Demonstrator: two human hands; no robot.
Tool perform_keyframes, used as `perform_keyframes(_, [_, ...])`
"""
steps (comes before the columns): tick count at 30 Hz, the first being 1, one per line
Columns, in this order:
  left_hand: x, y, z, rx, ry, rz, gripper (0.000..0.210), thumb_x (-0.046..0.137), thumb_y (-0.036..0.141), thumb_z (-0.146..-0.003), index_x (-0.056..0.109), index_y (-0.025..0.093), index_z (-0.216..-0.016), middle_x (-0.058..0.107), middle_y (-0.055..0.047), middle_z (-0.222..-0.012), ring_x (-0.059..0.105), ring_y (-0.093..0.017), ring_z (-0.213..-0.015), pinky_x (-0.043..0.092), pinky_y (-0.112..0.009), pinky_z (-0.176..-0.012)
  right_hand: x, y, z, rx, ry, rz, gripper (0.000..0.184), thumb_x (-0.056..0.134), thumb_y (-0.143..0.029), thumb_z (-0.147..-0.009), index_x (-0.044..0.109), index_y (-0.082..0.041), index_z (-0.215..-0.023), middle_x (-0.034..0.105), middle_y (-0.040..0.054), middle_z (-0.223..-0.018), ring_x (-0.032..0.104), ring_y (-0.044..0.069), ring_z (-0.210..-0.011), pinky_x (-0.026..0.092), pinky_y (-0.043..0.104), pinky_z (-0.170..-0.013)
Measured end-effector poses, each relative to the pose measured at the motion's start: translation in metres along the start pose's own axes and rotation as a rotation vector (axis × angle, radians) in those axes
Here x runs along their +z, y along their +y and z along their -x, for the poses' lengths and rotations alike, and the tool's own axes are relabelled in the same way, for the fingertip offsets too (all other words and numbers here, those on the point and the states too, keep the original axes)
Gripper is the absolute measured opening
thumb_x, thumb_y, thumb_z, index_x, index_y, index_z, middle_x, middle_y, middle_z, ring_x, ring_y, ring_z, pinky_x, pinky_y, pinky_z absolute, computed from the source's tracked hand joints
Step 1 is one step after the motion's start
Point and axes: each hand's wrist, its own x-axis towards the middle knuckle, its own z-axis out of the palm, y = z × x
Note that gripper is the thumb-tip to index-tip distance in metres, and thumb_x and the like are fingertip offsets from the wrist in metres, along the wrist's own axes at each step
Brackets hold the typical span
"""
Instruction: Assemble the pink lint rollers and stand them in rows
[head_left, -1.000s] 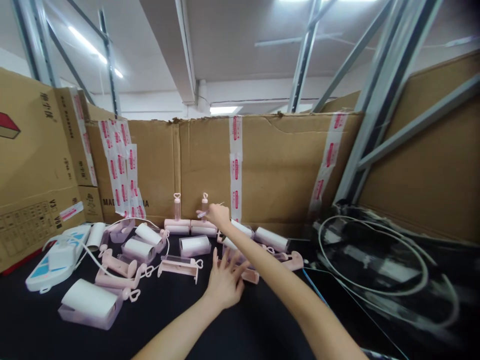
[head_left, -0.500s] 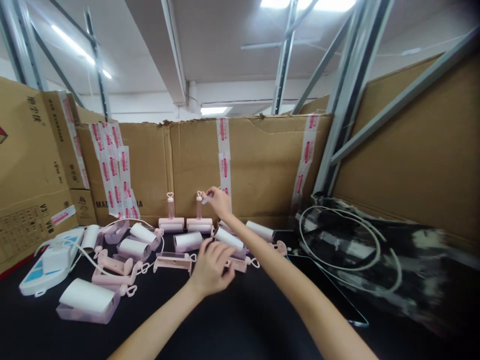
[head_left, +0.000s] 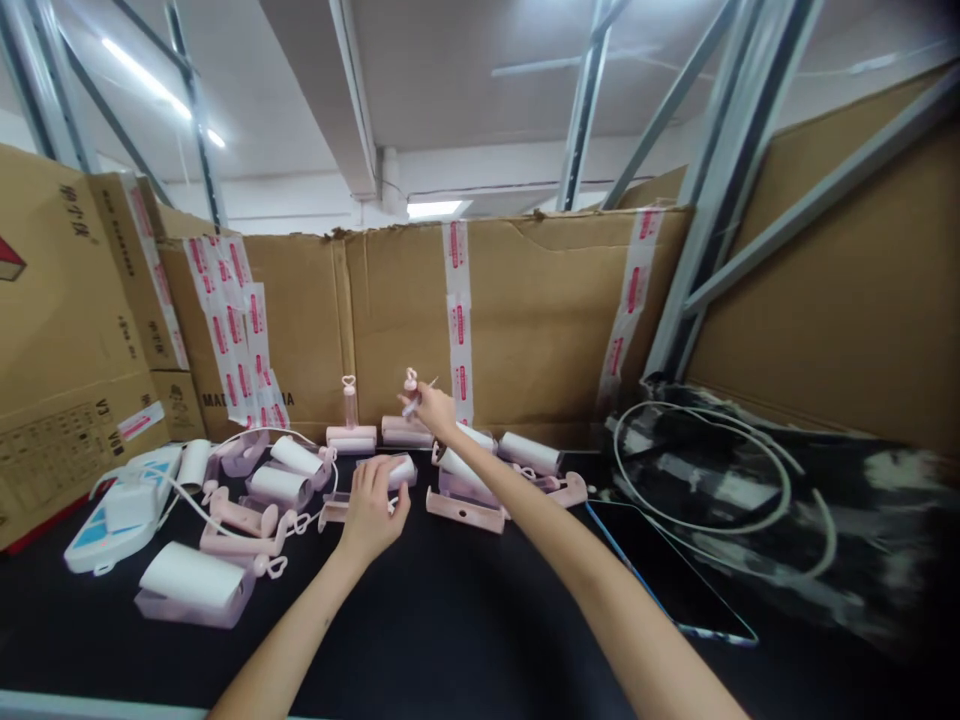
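Observation:
My right hand is at the back of the table, its fingers closed around a pink handle with a heart-shaped loop. A small pale translucent piece shows at the same fingertips. Just below sits a pink roller holder. A similar holder stands to the left, with an upright clear-shafted handle. My left hand hovers low over a white lint roll and a pink frame, thumb apart from the fingers; whether it touches them I cannot tell.
Several white rolls in lilac covers lie left, one nearest the front. A white power strip with a cable is beyond them. At right are a tablet and a coiled cable over black plastic. Cardboard walls the back.
My left hand has moved left and slightly back, toward the lint roll. My right hand has come onto the heart-topped handle, which it was beside before. The camera view has shifted slightly.

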Motion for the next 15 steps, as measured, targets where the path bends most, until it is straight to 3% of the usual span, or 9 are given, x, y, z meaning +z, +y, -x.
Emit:
perform_keyframes(4, [-0.001, 0.001, -0.003, -0.122, 0.119, 0.038, 0.061, 0.057, 0.029, -0.08, 0.027, 0.018, -0.132, 0.043, -0.017, -0.125, 0.039, -0.029, -0.122, 0.034, -0.048, -0.098, -0.044, 0.013, 0.022, -0.102, 0.158, -0.106, 0.04, 0.048, -0.047, -0.085, 0.056, -0.015, -0.107, 0.068, 0.0101, -0.087, 0.063, 0.024, -0.086, 0.042, 0.027, -0.068])
perform_keyframes(6, [-0.001, 0.006, -0.002, -0.2, 0.124, 0.173, 0.077, 0.064, 0.035, -0.075, 0.018, 0.019, -0.135, 0.034, -0.018, -0.134, 0.034, -0.03, -0.126, 0.032, -0.048, -0.101, -0.06, 0.023, 0.048, -0.147, 0.2, -0.175, 0.037, 0.046, -0.048, -0.085, 0.058, -0.015, -0.098, 0.067, 0.008, -0.082, 0.063, 0.021, -0.077, 0.04, 0.024, -0.064])
perform_keyframes(8, [0.0, 0.015, 0.002, -0.264, -0.07, 0.424, 0.09, 0.068, 0.038, -0.071, 0.01, 0.019, -0.137, 0.034, -0.019, -0.136, 0.037, -0.028, -0.125, 0.034, -0.044, -0.101, -0.066, 0.035, 0.08, -0.196, 0.203, -0.247, 0.032, 0.045, -0.046, -0.086, 0.058, -0.016, -0.088, 0.065, 0.0038, -0.073, 0.06, 0.016, -0.066, 0.04, 0.022, -0.06])
perform_keyframes(11, [0.004, 0.028, 0.015, -0.321, -0.594, 0.673, 0.088, 0.069, 0.038, -0.069, 0.014, 0.02, -0.136, 0.047, -0.013, -0.128, 0.049, -0.023, -0.115, 0.039, -0.037, -0.097, -0.057, 0.054, 0.127, -0.244, 0.189, -0.338, 0.029, 0.049, -0.044, -0.083, 0.055, -0.017, -0.074, 0.059, -0.0008, -0.062, 0.054, 0.012, -0.054, 0.039, 0.021, -0.053])
perform_keyframes(12, [0.006, 0.031, 0.019, -0.338, -0.709, 0.682, 0.083, 0.069, 0.038, -0.069, 0.022, 0.02, -0.134, 0.05, -0.011, -0.124, 0.052, -0.022, -0.112, 0.04, -0.037, -0.096, -0.053, 0.06, 0.138, -0.247, 0.196, -0.364, 0.029, 0.05, -0.043, -0.082, 0.054, -0.017, -0.071, 0.056, -0.0016, -0.058, 0.052, 0.012, -0.052, 0.038, 0.021, -0.052])
perform_keyframes(13, [0.009, 0.032, 0.024, -0.358, -0.767, 0.664, 0.077, 0.07, 0.038, -0.068, 0.029, 0.021, -0.131, 0.051, -0.01, -0.122, 0.052, -0.022, -0.11, 0.041, -0.037, -0.096, -0.048, 0.065, 0.146, -0.244, 0.211, -0.388, 0.029, 0.051, -0.043, -0.082, 0.053, -0.017, -0.068, 0.054, -0.0023, -0.056, 0.05, 0.011, -0.05, 0.038, 0.021, -0.05])
perform_keyframes(15, [0.015, 0.032, 0.031, -0.395, -0.773, 0.602, 0.07, 0.071, 0.04, -0.065, 0.04, 0.02, -0.124, 0.052, -0.01, -0.119, 0.051, -0.026, -0.11, 0.04, -0.041, -0.095, -0.043, 0.074, 0.154, -0.233, 0.257, -0.439, 0.03, 0.052, -0.042, -0.082, 0.051, -0.017, -0.064, 0.05, -0.0031, -0.053, 0.047, 0.011, -0.047, 0.038, 0.021, -0.048])
